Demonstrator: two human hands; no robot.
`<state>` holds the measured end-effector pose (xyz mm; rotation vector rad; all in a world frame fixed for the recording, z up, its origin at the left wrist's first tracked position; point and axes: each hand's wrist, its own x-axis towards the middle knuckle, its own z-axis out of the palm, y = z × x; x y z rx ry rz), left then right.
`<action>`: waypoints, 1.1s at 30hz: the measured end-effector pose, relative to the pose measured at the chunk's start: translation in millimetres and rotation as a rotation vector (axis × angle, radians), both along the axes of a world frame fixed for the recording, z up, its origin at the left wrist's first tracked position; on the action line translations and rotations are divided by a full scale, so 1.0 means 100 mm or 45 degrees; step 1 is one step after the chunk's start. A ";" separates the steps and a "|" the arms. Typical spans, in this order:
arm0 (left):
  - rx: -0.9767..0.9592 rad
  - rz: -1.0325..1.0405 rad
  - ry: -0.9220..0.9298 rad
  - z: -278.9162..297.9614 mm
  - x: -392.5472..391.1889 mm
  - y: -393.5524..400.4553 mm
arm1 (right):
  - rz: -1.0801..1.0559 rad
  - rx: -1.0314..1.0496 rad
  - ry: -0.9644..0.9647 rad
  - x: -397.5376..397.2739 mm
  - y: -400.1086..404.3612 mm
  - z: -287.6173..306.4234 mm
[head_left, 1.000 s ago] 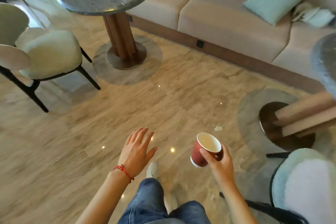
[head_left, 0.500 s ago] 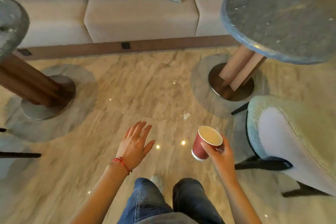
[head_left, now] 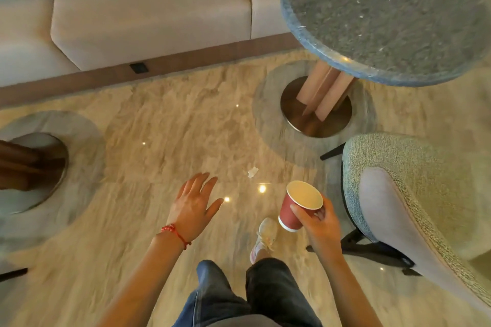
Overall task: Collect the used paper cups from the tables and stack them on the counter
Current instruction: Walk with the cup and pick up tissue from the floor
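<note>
Head view: 1 red paper cup (head_left: 297, 207) with a pale inside and white base rim sits low and right of centre, tilted, its round mouth facing up. The right hand (head_left: 320, 223) has its fingers (head_left: 299, 211) curled around the cup's side, wrist bent. The left hand (head_left: 192, 207) hovers flat, palm down, spread wide and holding nothing, 1 red beaded bracelet (head_left: 174, 231) at the wrist. At upper right, 1 round speckled grey stone tabletop (head_left: 385, 13) stands on a ribbed wooden pedestal. The floor (head_left: 172, 125) is glossy veined marble.

round table (head_left: 393, 21) and chair (head_left: 425, 194) cut off at right edge.
</note>
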<state>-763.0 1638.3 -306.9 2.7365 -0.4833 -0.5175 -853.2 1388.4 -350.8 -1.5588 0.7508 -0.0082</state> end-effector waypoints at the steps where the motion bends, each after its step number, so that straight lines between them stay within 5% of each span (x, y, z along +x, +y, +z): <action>1: 0.008 0.008 0.005 -0.01 0.10 -0.10 | 0.008 0.004 0.011 0.11 -0.09 -0.02; 16: -0.147 0.040 0.082 -0.97 1.32 -0.88 | 0.019 -0.080 0.127 1.22 -0.64 -0.69; 33: -0.388 0.485 0.449 -4.66 1.89 -1.17 | 0.003 -0.140 0.052 1.86 -0.86 -3.77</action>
